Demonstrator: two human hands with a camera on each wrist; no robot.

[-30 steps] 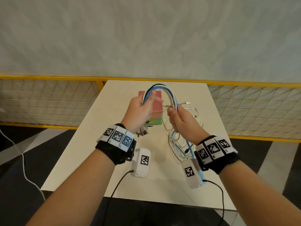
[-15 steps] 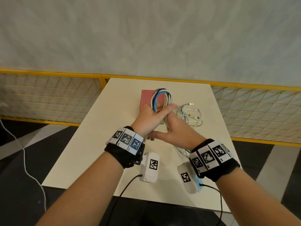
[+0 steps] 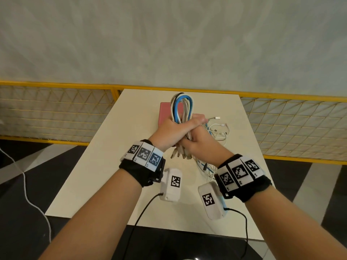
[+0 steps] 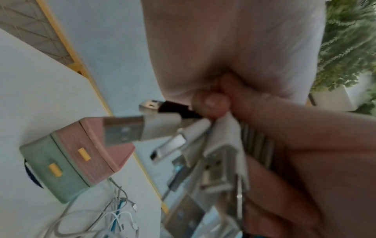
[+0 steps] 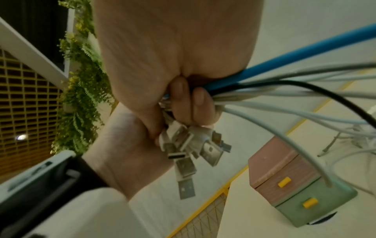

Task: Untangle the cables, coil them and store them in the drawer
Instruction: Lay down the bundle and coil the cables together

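The wide arch of mixed white, blue and black cables [image 3: 181, 107] seen a second ago is now folded into a narrow upright loop, so coiling is judged under way and storage not yet begun. The bundle is gripped by the left hand [image 3: 173, 131] and the right hand [image 3: 199, 142], pressed together above the beige table's [image 3: 105, 166] middle. The small pink-and-green plastic drawer unit [image 5: 293, 185] stands shut near the far edge.

Black wristbands [image 3: 142, 171] bearing square-patterned tags, white wired cameras [image 3: 170, 184] beneath

Drawer unit [image 3: 165, 111] on the table [image 3: 105, 166], loose cables [image 3: 218, 131] lying to its right
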